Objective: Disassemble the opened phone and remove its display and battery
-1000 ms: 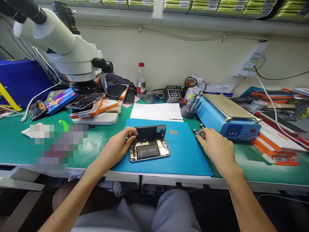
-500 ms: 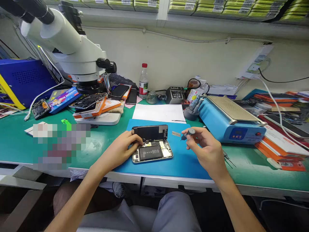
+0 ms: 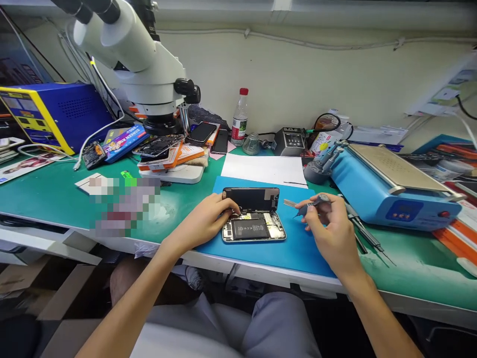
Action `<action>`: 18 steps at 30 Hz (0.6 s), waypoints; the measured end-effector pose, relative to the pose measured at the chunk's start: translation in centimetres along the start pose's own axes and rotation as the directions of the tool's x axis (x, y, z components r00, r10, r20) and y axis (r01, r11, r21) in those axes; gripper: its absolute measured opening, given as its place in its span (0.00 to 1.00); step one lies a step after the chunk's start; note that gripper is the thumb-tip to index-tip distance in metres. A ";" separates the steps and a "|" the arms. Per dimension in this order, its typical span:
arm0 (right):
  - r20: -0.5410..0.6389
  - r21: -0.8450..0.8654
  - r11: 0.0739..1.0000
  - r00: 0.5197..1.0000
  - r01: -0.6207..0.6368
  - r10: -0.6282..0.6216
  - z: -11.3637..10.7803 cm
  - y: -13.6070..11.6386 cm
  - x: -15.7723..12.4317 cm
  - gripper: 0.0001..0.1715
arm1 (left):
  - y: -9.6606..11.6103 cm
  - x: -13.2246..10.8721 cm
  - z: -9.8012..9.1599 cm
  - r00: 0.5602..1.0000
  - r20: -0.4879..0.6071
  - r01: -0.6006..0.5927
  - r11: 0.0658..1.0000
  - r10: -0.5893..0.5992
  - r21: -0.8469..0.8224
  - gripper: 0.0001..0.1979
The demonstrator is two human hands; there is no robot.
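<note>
An opened smartphone (image 3: 254, 214) rests on the blue mat (image 3: 242, 253), its battery and inner parts facing up. Its screen (image 3: 255, 199) is raised along the far side. My left hand (image 3: 212, 216) is at the phone's left end, with thumb and forefinger bent together between screen and body; their tips are partly hidden. To the right of the phone, my right hand (image 3: 331, 223) grips a small grey screwdriver (image 3: 319, 200) above the mat, its thin tip pointing left and down. A small flat metallic strip (image 3: 289, 203) lies just beyond the tip.
A microscope (image 3: 149, 79) overhangs piled phones and boxes at the left. White paper (image 3: 263, 169) lies behind the mat. A light-blue heating plate machine (image 3: 395, 194) stands right, with thin tools (image 3: 368, 233) before it. A bottle (image 3: 239, 119) stands near the wall.
The camera view has swung left, so everything appears farther right. Both hands keep nearly the same places around the phone. The screwdriver stays in my right hand.
</note>
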State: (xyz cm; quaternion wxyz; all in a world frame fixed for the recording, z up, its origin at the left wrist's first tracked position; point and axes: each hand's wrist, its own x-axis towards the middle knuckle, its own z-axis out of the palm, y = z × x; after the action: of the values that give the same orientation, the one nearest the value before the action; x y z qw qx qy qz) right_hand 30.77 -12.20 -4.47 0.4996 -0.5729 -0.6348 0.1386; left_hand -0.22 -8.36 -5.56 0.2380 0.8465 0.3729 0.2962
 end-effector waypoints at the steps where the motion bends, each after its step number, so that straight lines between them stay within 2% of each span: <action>1: -0.010 0.001 1.000 1.000 0.000 0.000 0.1 0.0 0.1 0.15 | 0.1 0.0 0.0 1.000 -0.002 0.006 1.000 -0.006 0.010 0.12; 4: -0.067 0.014 1.000 0.998 0.017 -0.017 0.6 -0.9 0.4 0.23 | 0.3 -0.1 -0.2 1.000 -0.013 0.010 1.000 -0.010 0.007 0.09; 7: -0.152 0.156 0.986 0.988 0.060 -0.037 2.5 -3.1 1.1 0.28 | 0.3 -0.1 -0.3 1.000 -0.017 -0.021 1.000 0.021 -0.019 0.04; 9: -0.088 0.309 0.950 0.996 0.041 -0.015 4.6 -4.6 1.4 0.28 | 0.3 -0.1 -0.3 1.000 -0.016 -0.014 1.000 0.013 -0.023 0.06; 11: 0.015 0.360 0.933 1.000 0.019 -0.027 6.6 -5.7 1.5 0.27 | 0.2 0.0 -0.3 1.000 -0.023 0.012 1.000 -0.012 -0.019 0.08; 14: 0.116 0.318 0.946 0.988 0.059 -0.100 8.7 -6.0 0.9 0.28 | 0.1 0.0 -0.3 0.999 -0.029 0.022 0.999 -0.023 -0.025 0.09; 18: 0.158 0.257 0.958 0.972 0.129 -0.173 9.4 -5.3 0.0 0.28 | 0.1 0.1 -0.4 0.999 -0.033 0.002 0.999 -0.003 -0.041 0.09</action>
State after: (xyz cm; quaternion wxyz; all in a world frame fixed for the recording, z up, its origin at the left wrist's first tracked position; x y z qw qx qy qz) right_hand 20.21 -10.09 -4.79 0.5164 -0.4419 -0.6971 0.2281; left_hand -0.37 -8.31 -5.22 0.2494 0.8359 0.3719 0.3174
